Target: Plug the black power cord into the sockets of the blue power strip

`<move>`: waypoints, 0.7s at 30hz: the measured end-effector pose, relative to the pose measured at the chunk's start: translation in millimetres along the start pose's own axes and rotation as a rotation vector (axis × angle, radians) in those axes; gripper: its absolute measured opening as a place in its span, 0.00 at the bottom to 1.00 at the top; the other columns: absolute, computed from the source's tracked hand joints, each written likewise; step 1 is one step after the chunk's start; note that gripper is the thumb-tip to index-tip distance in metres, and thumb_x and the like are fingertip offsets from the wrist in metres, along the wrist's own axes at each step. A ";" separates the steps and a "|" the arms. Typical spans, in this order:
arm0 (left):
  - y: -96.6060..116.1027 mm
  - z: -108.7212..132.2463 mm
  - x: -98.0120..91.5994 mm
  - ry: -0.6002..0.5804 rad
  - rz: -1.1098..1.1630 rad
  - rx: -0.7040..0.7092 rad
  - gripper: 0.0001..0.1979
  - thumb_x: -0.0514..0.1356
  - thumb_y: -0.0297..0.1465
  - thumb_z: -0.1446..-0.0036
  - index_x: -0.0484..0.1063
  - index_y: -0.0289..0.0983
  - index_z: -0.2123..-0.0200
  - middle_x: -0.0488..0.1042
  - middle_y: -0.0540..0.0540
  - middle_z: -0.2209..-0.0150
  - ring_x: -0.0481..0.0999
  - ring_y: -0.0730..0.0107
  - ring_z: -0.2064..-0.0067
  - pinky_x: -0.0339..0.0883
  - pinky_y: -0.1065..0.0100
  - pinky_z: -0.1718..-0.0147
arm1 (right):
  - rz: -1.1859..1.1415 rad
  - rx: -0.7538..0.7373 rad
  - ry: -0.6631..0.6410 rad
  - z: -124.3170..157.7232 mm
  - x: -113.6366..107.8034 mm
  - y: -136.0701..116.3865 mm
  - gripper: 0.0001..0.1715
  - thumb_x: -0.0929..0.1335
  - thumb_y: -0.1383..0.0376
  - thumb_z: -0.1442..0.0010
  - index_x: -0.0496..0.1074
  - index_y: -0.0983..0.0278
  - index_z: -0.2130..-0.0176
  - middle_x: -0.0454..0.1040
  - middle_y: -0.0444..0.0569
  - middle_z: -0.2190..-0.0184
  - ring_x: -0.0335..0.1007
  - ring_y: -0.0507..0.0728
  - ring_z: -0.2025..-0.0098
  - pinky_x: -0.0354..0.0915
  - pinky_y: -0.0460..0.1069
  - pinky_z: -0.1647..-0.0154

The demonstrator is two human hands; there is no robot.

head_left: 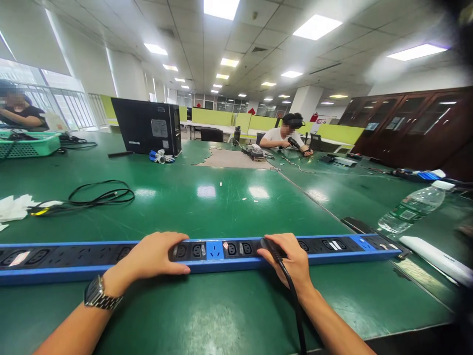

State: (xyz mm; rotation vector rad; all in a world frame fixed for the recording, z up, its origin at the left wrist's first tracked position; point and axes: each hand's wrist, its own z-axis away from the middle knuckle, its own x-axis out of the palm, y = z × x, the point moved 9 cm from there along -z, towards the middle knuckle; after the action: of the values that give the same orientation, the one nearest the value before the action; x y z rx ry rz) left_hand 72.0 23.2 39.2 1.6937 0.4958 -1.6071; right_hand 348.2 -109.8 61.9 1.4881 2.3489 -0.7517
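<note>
A long blue and black power strip (215, 250) lies crosswise on the green table, its row of sockets facing up. My left hand (155, 256) grips it left of the middle, thumb on the near side and fingers over the far edge. To the right, my right hand (290, 259) is closed on the plug end of a black power cord (291, 291). That plug is at the strip's sockets; how deep it sits is hidden by my fingers. From there the cord runs down toward the bottom edge of the view.
A coiled black cable (101, 195) and white tissues (15, 208) lie at left. Farther back are a black computer case (142, 123), gloves (161, 157) and a green basket (33, 146). A tilted water bottle (412, 209) is at right. One person (284, 135) works across the table, another at far left.
</note>
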 end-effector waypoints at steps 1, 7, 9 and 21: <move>-0.3 -0.3 0.1 0.003 -0.001 0.001 0.37 0.64 0.54 0.54 0.70 0.44 0.42 0.76 0.45 0.45 0.76 0.49 0.48 0.67 0.56 0.48 | -0.005 0.000 0.005 0.6 -0.4 -0.3 0.15 0.75 0.56 0.46 0.75 0.60 0.60 0.78 0.47 0.69 0.71 0.57 0.66 0.69 0.52 0.66; -1.9 -1.4 2.1 -0.004 -0.004 0.000 0.37 0.63 0.54 0.54 0.70 0.44 0.42 0.75 0.45 0.44 0.75 0.48 0.48 0.67 0.54 0.48 | -0.075 0.202 0.191 -3.0 -17.0 8.7 0.15 0.71 0.54 0.42 0.76 0.61 0.60 0.78 0.48 0.67 0.73 0.56 0.66 0.70 0.52 0.63; -1.2 -0.7 0.6 0.004 0.002 0.008 0.37 0.63 0.54 0.54 0.70 0.44 0.42 0.75 0.45 0.45 0.76 0.48 0.48 0.67 0.55 0.48 | -0.106 0.358 0.310 -2.2 -31.2 24.1 0.18 0.70 0.53 0.42 0.76 0.63 0.59 0.78 0.50 0.65 0.74 0.57 0.66 0.70 0.52 0.63; -2.0 -0.9 0.8 0.024 0.016 0.017 0.37 0.63 0.54 0.54 0.70 0.44 0.43 0.76 0.45 0.45 0.76 0.49 0.49 0.67 0.55 0.49 | 0.095 0.661 0.104 44.3 -98.2 149.3 0.31 0.68 0.41 0.49 0.79 0.62 0.59 0.80 0.52 0.64 0.75 0.62 0.62 0.69 0.55 0.58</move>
State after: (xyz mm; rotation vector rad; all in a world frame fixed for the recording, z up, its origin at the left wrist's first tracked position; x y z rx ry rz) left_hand 71.3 25.0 37.9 1.7270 0.4805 -1.5854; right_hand 522.9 -158.0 29.2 1.8988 2.1809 -1.5623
